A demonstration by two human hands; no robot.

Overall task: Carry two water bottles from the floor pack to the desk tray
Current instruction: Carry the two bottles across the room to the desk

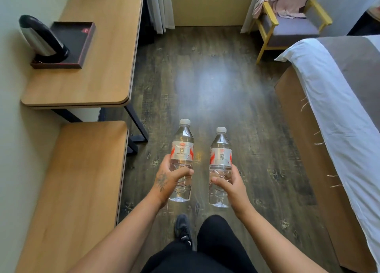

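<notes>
While one upright water bottle (182, 159) was clasped in each closed hand, left hand (168, 179) and right hand (232, 187), mid-aisle, the tray (82, 44), crowded by a kettle (43, 39), could be knocked.

Bare arms, black trousers (216, 248), black shoe (183, 228).

Both bare forearms rise from the bottom edge toward the frame's center, roughly parallel. The left hand (169, 179), tattooed on its back, is wrapped in a closed grip around the lower half of 1 bottle (182, 159), thumb across the front. The right hand (231, 187) clasps the second bottle (220, 165) likewise, both upright.
</notes>
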